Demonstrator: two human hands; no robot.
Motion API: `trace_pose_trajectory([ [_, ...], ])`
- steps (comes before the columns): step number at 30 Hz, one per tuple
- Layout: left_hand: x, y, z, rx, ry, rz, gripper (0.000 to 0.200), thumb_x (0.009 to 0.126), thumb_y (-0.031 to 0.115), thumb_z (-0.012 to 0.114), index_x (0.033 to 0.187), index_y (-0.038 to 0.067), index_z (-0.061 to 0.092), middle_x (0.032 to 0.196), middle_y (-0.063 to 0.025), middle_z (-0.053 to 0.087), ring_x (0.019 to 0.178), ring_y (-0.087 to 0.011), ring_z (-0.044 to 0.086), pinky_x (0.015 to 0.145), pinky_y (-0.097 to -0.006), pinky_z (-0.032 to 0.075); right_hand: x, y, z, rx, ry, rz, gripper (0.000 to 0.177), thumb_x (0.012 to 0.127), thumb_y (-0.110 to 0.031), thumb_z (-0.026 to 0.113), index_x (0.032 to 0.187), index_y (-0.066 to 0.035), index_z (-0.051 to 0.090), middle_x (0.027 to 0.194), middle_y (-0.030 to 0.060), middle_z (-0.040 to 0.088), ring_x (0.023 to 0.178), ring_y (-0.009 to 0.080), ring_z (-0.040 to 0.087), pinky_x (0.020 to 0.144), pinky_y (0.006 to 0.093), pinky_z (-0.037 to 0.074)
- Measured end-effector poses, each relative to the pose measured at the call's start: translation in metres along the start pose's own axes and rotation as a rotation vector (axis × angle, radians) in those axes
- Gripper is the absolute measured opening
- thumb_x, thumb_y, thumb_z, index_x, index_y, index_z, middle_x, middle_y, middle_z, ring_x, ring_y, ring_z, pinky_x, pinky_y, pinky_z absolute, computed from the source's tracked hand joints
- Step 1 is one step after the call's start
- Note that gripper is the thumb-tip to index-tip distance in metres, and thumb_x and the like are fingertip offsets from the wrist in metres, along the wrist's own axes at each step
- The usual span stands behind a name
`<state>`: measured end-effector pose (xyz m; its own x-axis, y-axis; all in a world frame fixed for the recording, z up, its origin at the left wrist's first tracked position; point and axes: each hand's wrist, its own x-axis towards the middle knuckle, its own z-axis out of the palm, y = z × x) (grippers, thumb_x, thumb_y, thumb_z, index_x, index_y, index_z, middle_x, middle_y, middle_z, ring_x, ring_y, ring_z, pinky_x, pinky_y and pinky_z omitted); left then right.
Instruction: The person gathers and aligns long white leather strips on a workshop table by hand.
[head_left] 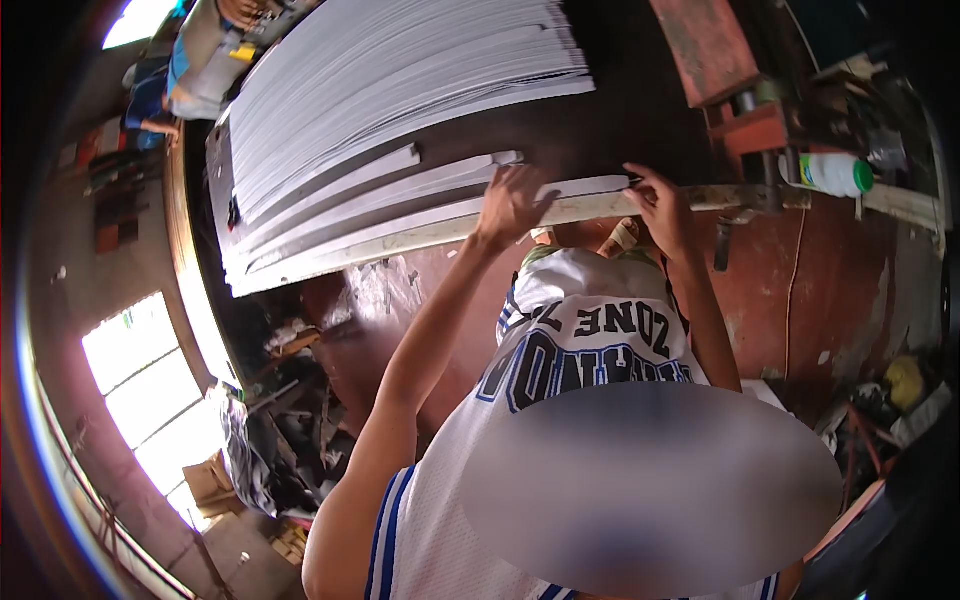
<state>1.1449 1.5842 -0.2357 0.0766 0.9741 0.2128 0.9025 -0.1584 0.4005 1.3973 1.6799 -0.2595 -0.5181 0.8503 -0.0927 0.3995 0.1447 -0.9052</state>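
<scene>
Long thin white strips (400,110) lie in a wide layered stack on a dark table. Several loose strips are laid along the table's near edge. My left hand (513,207) reaches over the end of a loose strip (440,178), fingers spread and slightly smeared by motion. Nearest me, another white strip (595,185) runs along the edge, passing beneath or beside the left hand. My right hand (660,207) is at its right end, with thumb and forefinger curled around the tip. A small dark spot shows there; I cannot make out what it is.
A pale rail (700,197) borders the dark table (640,120). On the right are a reddish metal block (705,50) and a white bottle with a green cap (835,174). Another person (150,100) is at the upper left. Clutter (300,430) lies on the lower-left floor.
</scene>
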Motion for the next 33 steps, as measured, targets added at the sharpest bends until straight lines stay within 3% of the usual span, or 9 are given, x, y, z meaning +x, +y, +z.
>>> trace_pose_trajectory([
  [6,-0.032,-0.079,-0.055,0.183,-0.03,-0.323,0.03,0.077,0.02,0.075,0.103,0.008,0.066,0.11,-0.0102,0.065,0.1,-0.0307,0.06,0.085,-0.0427,0.048,-0.045,-0.044,-0.028,-0.033,0.121,0.114,0.018,0.088,-0.012,0.066,0.103,-0.002,0.065,0.081,0.0052,0.066,0.069,0.0089,0.059,0.062,0.0243,0.048],
  [10,-0.033,-0.104,-0.05,0.108,-0.095,-0.241,0.035,0.075,0.027,0.078,0.102,0.008,0.067,0.107,-0.0091,0.065,0.099,-0.0304,0.061,0.085,-0.0415,0.049,-0.039,-0.075,0.004,0.192,0.061,-0.038,0.011,0.089,-0.011,0.065,0.095,-0.002,0.067,0.08,0.0061,0.066,0.065,0.0086,0.058,0.058,0.0225,0.046],
  [14,-0.012,-0.07,-0.029,-0.063,-0.13,-0.242,0.029,0.078,0.03,0.073,0.1,0.011,0.069,0.105,-0.0052,0.065,0.099,-0.0267,0.059,0.084,-0.0419,0.045,-0.001,-0.079,0.007,-0.011,-0.036,-0.19,0.017,0.086,-0.009,0.067,0.103,-0.005,0.066,0.088,0.0093,0.065,0.065,0.014,0.061,0.059,0.0256,0.046],
  [16,0.0,-0.054,-0.027,-0.166,-0.074,-0.186,0.027,0.08,0.028,0.072,0.099,0.01,0.07,0.103,-0.0065,0.068,0.095,-0.0282,0.063,0.081,-0.0407,0.049,0.017,-0.08,0.013,0.01,-0.054,-0.136,0.03,0.083,-0.008,0.069,0.113,-0.009,0.065,0.103,0.0105,0.064,0.077,0.0199,0.065,0.067,0.0294,0.051],
  [18,0.014,-0.036,-0.026,-0.277,-0.092,-0.186,0.025,0.082,0.024,0.071,0.1,0.007,0.07,0.1,-0.0091,0.068,0.092,-0.0271,0.065,0.079,-0.0382,0.051,0.028,-0.081,0.012,-0.243,0.011,-0.37,0.044,0.08,-0.005,0.069,0.122,-0.015,0.061,0.121,0.0113,0.058,0.105,0.0296,0.061,0.087,0.0355,0.051],
  [21,0.025,-0.016,-0.022,-0.437,-0.137,-0.168,0.021,0.088,0.019,0.066,0.103,0.004,0.069,0.094,-0.0123,0.07,0.086,-0.0253,0.068,0.076,-0.0346,0.053,0.038,-0.079,0.007,-0.249,0.055,-0.498,0.032,0.084,-0.005,0.066,0.116,-0.009,0.064,0.115,0.0107,0.063,0.092,0.0259,0.066,0.074,0.0331,0.051],
  [24,0.042,0.006,-0.013,-0.502,-0.151,-0.119,0.019,0.094,0.014,0.058,0.106,0.003,0.066,0.087,-0.0122,0.07,0.08,-0.0233,0.069,0.072,-0.0339,0.053,0.042,-0.076,-0.017,-0.095,-0.075,-0.234,0.011,0.088,-0.01,0.063,0.096,-0.003,0.067,0.082,0.0103,0.067,0.072,0.0225,0.064,0.066,0.0319,0.048],
  [26,0.053,0.017,-0.005,-0.563,-0.209,-0.169,0.018,0.094,0.016,0.056,0.105,0.002,0.064,0.085,-0.0107,0.07,0.076,-0.0226,0.069,0.068,-0.0343,0.053,0.039,-0.077,-0.033,-0.089,-0.132,-0.079,0.012,0.088,-0.009,0.063,0.097,-0.002,0.067,0.083,0.0097,0.067,0.069,0.0171,0.061,0.063,0.0294,0.047],
  [33,0.058,0.029,-0.003,-0.309,-0.01,-0.029,0.018,0.089,0.017,0.062,0.107,0.014,0.066,0.082,-0.0071,0.067,0.069,-0.0292,0.064,0.06,-0.0389,0.051,0.025,-0.062,-0.033,-0.121,0.025,-0.115,0.013,0.086,-0.008,0.065,0.098,-0.004,0.067,0.086,0.0077,0.066,0.066,0.0168,0.06,0.06,0.0298,0.046],
])
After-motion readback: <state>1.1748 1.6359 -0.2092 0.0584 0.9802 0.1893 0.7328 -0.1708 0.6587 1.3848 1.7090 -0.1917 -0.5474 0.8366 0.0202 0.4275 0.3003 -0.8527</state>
